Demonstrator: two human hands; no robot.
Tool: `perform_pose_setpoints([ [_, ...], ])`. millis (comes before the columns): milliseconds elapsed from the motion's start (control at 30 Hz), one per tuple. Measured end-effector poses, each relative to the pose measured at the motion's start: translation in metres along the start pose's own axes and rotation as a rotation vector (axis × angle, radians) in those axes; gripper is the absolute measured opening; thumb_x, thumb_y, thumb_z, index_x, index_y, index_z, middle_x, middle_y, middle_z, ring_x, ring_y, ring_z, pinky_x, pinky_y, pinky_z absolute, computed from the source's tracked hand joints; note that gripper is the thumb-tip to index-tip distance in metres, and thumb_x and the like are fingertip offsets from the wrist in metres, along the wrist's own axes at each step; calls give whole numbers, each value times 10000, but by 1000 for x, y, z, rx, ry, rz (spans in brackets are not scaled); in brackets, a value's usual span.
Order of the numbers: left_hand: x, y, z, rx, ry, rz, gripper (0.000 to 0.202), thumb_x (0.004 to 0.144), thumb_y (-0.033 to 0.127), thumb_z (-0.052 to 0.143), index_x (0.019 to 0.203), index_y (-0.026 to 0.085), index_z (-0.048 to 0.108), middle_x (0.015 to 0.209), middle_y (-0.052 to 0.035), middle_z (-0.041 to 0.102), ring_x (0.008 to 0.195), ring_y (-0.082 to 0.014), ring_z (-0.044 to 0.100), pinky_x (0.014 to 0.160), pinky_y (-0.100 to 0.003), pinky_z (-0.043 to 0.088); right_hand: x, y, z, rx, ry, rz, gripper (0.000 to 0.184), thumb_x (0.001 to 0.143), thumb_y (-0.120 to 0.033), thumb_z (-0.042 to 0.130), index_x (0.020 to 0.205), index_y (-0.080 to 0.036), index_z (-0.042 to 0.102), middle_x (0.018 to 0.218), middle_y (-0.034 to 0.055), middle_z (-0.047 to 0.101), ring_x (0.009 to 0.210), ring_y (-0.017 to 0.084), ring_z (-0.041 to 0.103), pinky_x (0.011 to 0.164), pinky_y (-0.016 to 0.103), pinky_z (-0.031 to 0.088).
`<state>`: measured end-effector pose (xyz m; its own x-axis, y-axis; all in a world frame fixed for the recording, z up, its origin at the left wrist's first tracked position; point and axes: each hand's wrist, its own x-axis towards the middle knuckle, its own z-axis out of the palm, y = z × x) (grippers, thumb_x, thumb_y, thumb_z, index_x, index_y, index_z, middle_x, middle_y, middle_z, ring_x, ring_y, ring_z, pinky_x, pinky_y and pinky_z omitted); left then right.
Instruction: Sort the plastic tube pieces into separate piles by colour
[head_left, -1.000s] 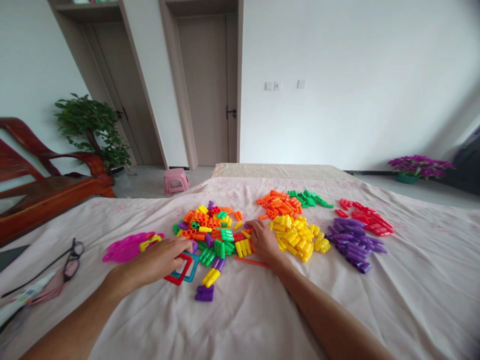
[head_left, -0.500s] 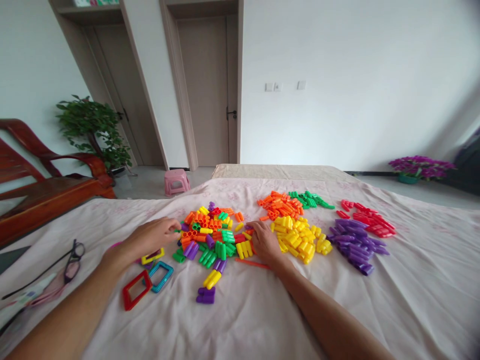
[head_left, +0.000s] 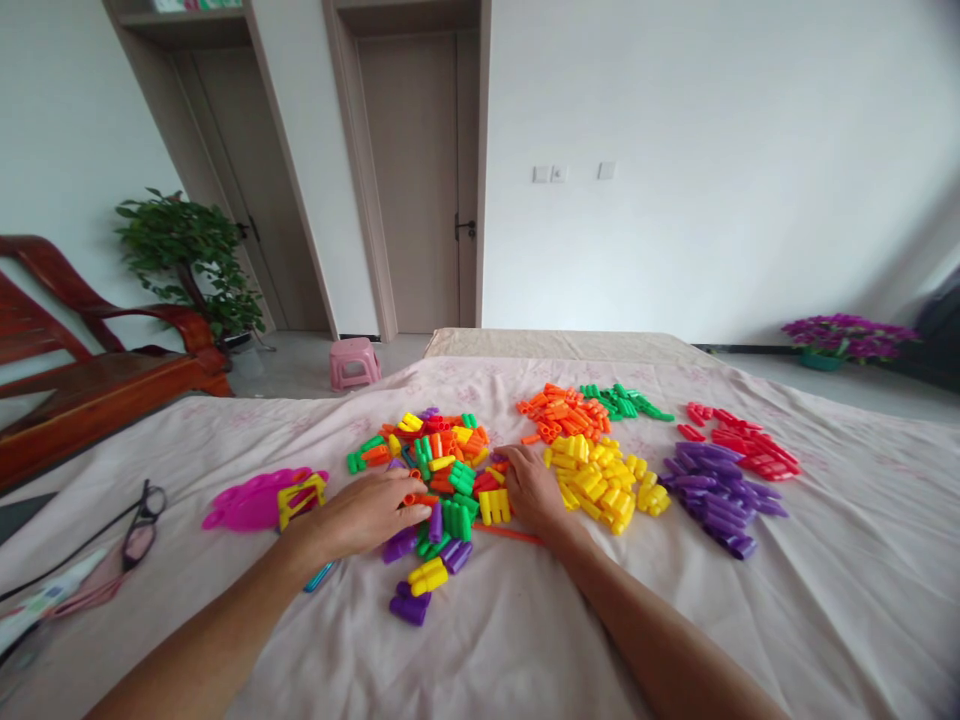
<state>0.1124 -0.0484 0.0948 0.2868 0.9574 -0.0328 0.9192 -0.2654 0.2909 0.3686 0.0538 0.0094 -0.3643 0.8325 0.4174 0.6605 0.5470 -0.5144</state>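
Observation:
My left hand (head_left: 375, 510) lies over the near left side of a mixed pile of plastic connector pieces (head_left: 450, 450), in orange, green, yellow, red and purple. Its fingers stretch out and touch orange and purple pieces. On the pile's right edge rests my right hand (head_left: 529, 485), fingers spread beside red and yellow pieces; their tips are partly hidden. Right of it sits a heap of yellow pieces (head_left: 596, 480). A purple piece (head_left: 411, 603) and a yellow piece (head_left: 428, 577) lie nearest me. An orange strip (head_left: 510, 534) runs beneath my right hand.
Sorted heaps of orange (head_left: 566, 412), green (head_left: 626, 402), red (head_left: 754, 443) and purple pieces (head_left: 716, 495) lie farther right. At left are a magenta plastic piece (head_left: 251, 503), a yellow frame (head_left: 301, 495), a partly hidden blue frame (head_left: 320, 577) and glasses (head_left: 142, 525) on the cloth.
My left hand has moved right and nearer me onto the mixed pile, pushing pieces together. The left arm now covers the red frame and uncovers the magenta piece. The right hand stays put.

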Motion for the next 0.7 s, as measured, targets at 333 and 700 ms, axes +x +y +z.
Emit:
perform_pose_setpoints([
  [333,70,-36,-5,289,211,-247,275,838,238,553,1095,227,650,1202,-102,586,1070,-241,586,881,-337,448,1,2,2,12,1,12,365,901,-126,413,1187,-202,627,1184,87,637,1095,208,579,963,318,436],
  [700,93,-42,15,372,200,-254,343,841,163,469,1171,184,564,1191,-142,565,1051,-264,583,903,-402,437,1,-1,0,26,13,17,357,903,-123,417,1166,-212,641,1172,81,640,1101,211,578,961,315,433],
])
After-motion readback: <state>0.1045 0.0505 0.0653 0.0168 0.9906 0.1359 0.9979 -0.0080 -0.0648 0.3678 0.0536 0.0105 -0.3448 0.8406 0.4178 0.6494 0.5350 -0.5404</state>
